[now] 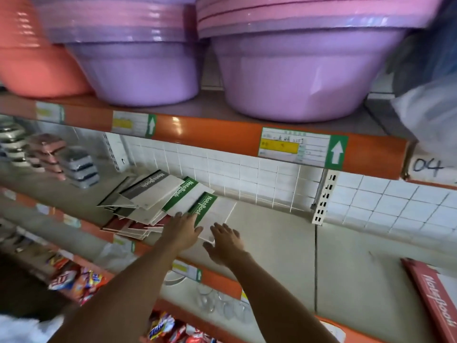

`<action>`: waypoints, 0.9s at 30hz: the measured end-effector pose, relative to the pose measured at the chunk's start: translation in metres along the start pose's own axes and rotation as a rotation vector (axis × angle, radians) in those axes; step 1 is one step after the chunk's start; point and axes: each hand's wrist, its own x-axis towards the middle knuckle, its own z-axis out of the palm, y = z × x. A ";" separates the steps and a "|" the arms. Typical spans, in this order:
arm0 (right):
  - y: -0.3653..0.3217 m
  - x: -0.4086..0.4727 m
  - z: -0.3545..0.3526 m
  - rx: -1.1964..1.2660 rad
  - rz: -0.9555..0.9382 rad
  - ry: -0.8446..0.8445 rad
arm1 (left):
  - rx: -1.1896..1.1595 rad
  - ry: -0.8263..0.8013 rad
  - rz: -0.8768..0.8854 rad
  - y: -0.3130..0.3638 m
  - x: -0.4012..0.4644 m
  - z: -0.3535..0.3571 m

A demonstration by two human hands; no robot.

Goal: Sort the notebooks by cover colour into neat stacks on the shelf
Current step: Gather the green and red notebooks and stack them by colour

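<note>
Green-spined notebooks were what both hands had been brought to, right around the middle of the frame. The nearest green notebook (214,215) was lying flat on the grey shelf (272,243), and the left hand (184,227) was laid on its near left corner with fingers stretched out flat, not curled round anything. The right hand (226,240) was spread open too, palm down, fingertips touching the near edge of that same cover; whether any weight was being put on it couldn't be told.

A second green notebook (186,195) was seen just behind and to the left, partly overlapped. Further left, a grey-spined notebook (154,188) was fanned on top of a messy pile (128,209), with some red-edged covers (126,230) poking out underneath near the shelf's front lip. Pretty untidy, nothing stacked square.

Way over at the lower right of the frame, a red notebook (431,295) was lying well apart from the rest, cut off by the frame edge.

Up top, purple basins (296,78) and a salmon-coloured one (32,68) were stacked on the upper shelf, with a price tag (303,147) stuck on its orange edge strip. White tiles (247,174) were visible behind the notebooks. Snack packets (76,280) were spotted at the lower left, blurry.
</note>
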 end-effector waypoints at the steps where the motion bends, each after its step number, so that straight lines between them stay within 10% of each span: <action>1: -0.004 0.005 0.005 -0.019 -0.004 -0.033 | -0.007 0.001 0.000 -0.007 0.005 0.002; 10: 0.020 0.009 0.022 -0.107 0.331 0.259 | 0.035 -0.121 -0.031 -0.048 0.042 0.034; 20: 0.028 -0.010 0.032 -0.176 0.712 0.454 | -0.129 0.217 0.299 0.019 0.023 0.058; 27: 0.032 -0.026 0.026 0.192 0.740 0.531 | -0.171 0.327 0.053 0.004 0.032 0.078</action>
